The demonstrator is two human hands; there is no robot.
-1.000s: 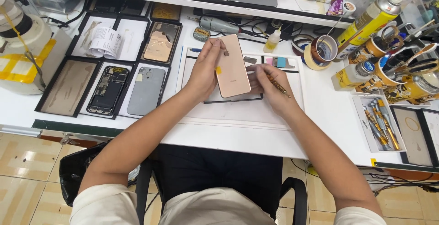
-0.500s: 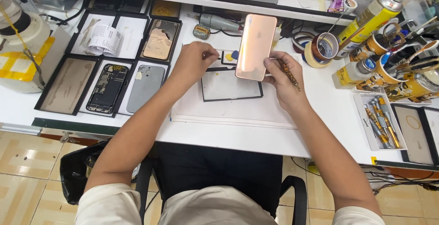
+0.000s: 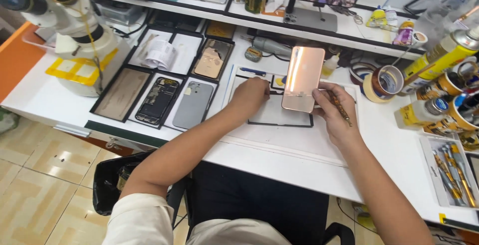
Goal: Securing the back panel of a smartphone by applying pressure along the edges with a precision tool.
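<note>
White repair bench (image 3: 299,150), cluttered: black sorting trays (image 3: 124,95) at 9 o'clock keep phone parts separated, tape rolls (image 3: 381,83) at 2 o'clock. Right hand (image 3: 334,115) is closed on a rose-gold phone back panel (image 3: 303,79), raised on edge at 12 o'clock so its surface catches light, with a thin tool (image 3: 342,109) tucked alongside. Left hand (image 3: 249,95), loosely curled and holding nothing, presses on the black-framed mat (image 3: 279,118), apparently steadying it.

white workbench (image 3: 399,150) with trays (image 3: 164,83), tape rolls (image 3: 381,83)
</note>
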